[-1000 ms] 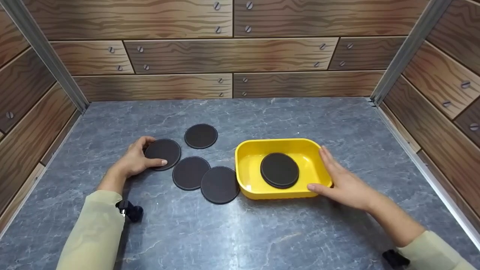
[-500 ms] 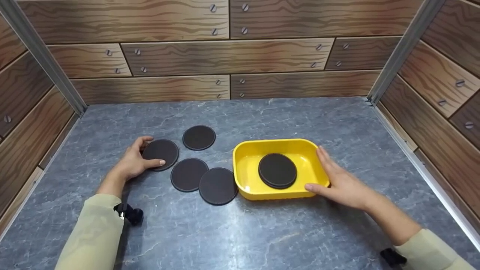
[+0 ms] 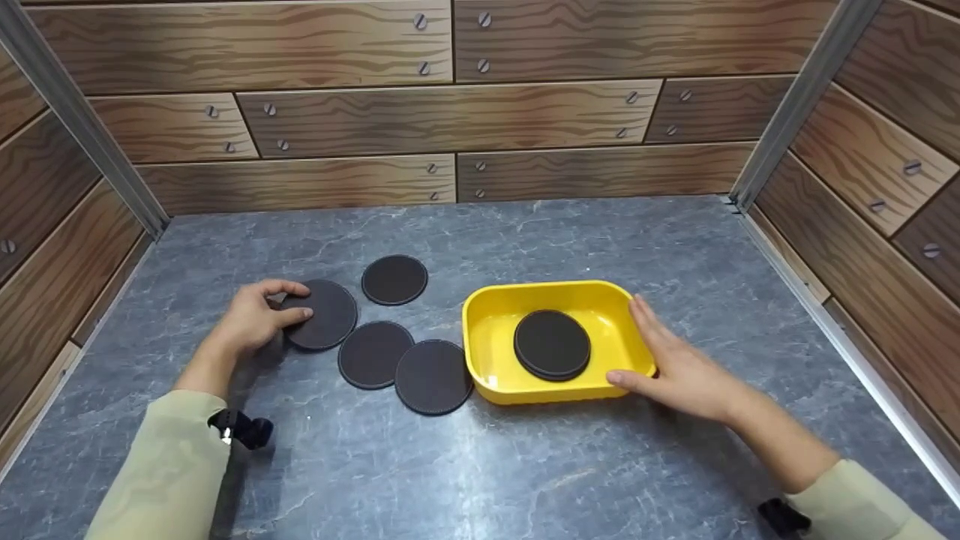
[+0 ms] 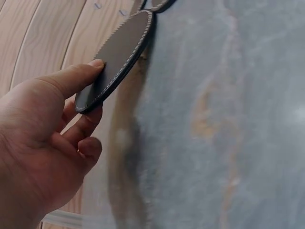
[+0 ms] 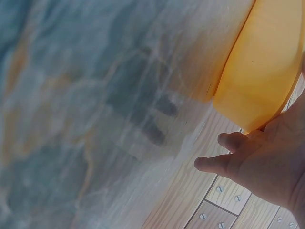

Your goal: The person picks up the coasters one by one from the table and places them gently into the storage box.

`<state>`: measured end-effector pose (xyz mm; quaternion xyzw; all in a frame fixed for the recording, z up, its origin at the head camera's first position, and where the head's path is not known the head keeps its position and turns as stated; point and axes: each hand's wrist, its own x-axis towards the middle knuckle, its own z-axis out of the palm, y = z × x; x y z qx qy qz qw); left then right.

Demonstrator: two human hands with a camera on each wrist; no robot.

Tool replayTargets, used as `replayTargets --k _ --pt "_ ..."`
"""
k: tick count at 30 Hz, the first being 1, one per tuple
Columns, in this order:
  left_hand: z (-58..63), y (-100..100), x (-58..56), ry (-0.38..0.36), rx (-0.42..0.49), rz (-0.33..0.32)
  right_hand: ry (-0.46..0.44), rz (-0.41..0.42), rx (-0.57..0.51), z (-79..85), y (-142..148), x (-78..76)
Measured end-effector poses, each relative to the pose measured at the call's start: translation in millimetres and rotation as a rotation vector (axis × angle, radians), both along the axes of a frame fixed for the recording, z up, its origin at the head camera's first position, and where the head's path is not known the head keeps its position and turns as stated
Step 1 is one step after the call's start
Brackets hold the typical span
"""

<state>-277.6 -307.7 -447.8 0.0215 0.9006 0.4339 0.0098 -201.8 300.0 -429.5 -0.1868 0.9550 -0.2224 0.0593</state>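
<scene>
Well, the grey desk [image 3: 525, 480] carries a yellow box [image 3: 555, 395] between its middle and its right edge. The right hand [image 3: 686, 375] is spread against the box's right end, thumb at the rim. Toward the desk's left edge, the left hand [image 3: 251, 319] pinches a black coaster [image 3: 330, 322], thumb on top and fingers beneath; whether it is wholly off the desk is hard to tell. A second coaster [image 3: 394, 280] lies nearest the far edge. A third coaster [image 3: 373, 356] touches a fourth coaster [image 3: 433, 377] beside the box, and another coaster [image 3: 552, 345] rests inside it.
</scene>
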Motion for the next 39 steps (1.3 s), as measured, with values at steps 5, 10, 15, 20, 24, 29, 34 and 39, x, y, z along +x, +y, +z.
replayTargets --k 5,10,15,20,24,29,34,39 --pt "10.8 -1 -0.6 -0.002 -0.005 -0.052 -0.001 -0.003 0.006 1.0 0 0.3" --pt "17.1 -2 -0.7 -0.019 0.056 -0.082 -0.001 -0.006 0.011 1.2 0 0.3" --pt "24.1 -2 -0.4 -0.023 0.07 -0.069 -0.007 -0.009 0.008 1.2 -1 0.7" --pt "31.8 2 0.8 -0.016 0.121 -0.044 -0.004 -0.003 -0.005 0.6 -1 1.0" --pt "37.7 8 0.8 -0.013 0.18 -0.05 -0.003 -0.004 -0.007 0.7 0 1.3" --pt "45.9 18 2.7 -0.018 0.235 -0.066 -0.005 -0.008 -0.003 -0.1 0 1.8" --pt "53.7 31 4.2 -0.021 0.3 -0.077 -0.006 -0.006 -0.003 -0.2 0 1.1" --pt "62.2 49 7.1 0.005 0.33 -0.094 -0.009 -0.007 -0.003 0.9 -1 0.5"
